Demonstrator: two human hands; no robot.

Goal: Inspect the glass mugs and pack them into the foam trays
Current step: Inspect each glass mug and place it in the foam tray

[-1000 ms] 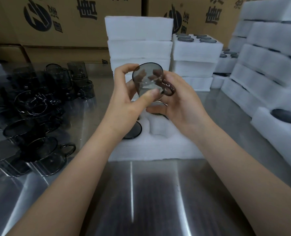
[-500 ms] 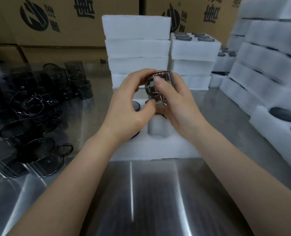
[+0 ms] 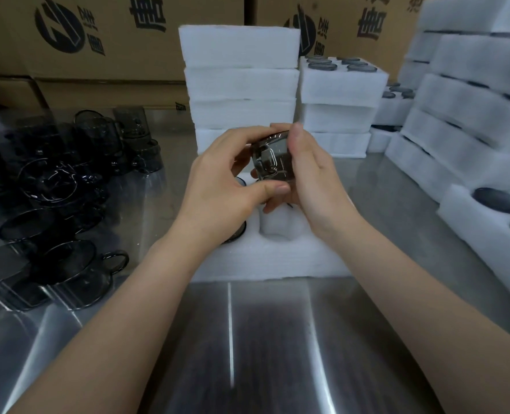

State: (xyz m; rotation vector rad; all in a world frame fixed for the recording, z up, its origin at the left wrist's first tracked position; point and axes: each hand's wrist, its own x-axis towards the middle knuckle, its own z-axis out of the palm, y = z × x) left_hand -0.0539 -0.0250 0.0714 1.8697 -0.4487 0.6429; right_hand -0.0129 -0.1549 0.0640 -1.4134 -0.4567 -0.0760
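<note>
The steel worktop (image 3: 277, 339) carries the foam tray (image 3: 271, 261), set square before the person so that its pockets lie within reach. Unpacked mugs (image 3: 62, 186) wait in a cluster left of the tray. Above the tray's middle, the left hand (image 3: 218, 192) and right hand (image 3: 316, 180) pinch one glass mug (image 3: 273, 158) from opposite sides, raised, in my judgement, for inspection. Its handle faces the person. Its long axis stands near upright, slightly tilted; which end is uppermost cannot be determined.
</note>
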